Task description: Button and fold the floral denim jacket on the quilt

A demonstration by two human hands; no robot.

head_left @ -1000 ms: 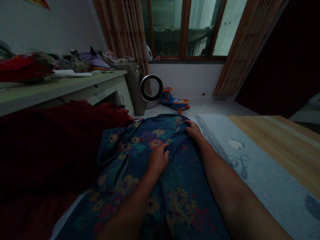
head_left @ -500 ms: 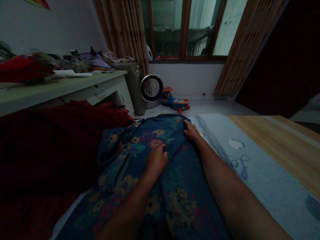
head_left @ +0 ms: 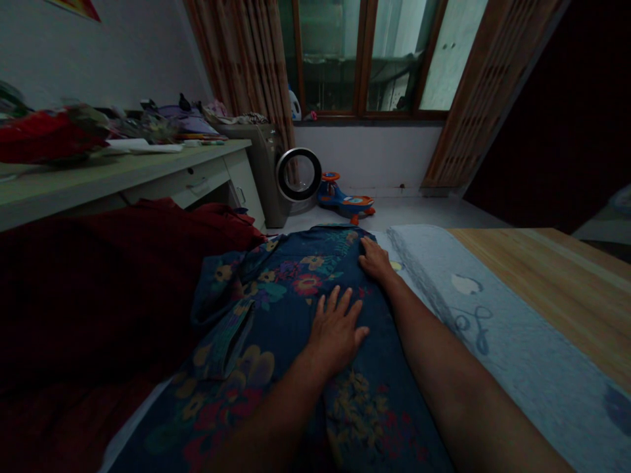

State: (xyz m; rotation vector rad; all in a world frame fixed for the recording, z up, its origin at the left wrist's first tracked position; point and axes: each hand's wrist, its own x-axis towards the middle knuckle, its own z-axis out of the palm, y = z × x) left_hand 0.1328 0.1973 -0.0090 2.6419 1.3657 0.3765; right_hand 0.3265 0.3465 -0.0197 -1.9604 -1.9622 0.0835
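A dark blue floral shirt [head_left: 276, 315] is spread out before me, its collar end away from me and one sleeve folded in on the left. My left hand [head_left: 338, 328] lies flat on the middle of the cloth with its fingers spread. Up at the far right edge, my right hand [head_left: 374, 258] has its fingers curled onto the shirt and looks closed on the fabric. Part of the shirt's near end is hidden beneath my left forearm.
Dark red cloth [head_left: 98, 282] is heaped on the left. A pale blue blanket [head_left: 473, 289] and a wooden surface [head_left: 532, 263] are on the right. Beyond are a cluttered desk [head_left: 197, 161], a washing machine [head_left: 263, 171] with its door open and a ride-on toy [head_left: 345, 200].
My left hand has shifted right across the shirt and opened from a curled shape to spread fingers. My right hand has moved very slightly left, staying at the far edge.
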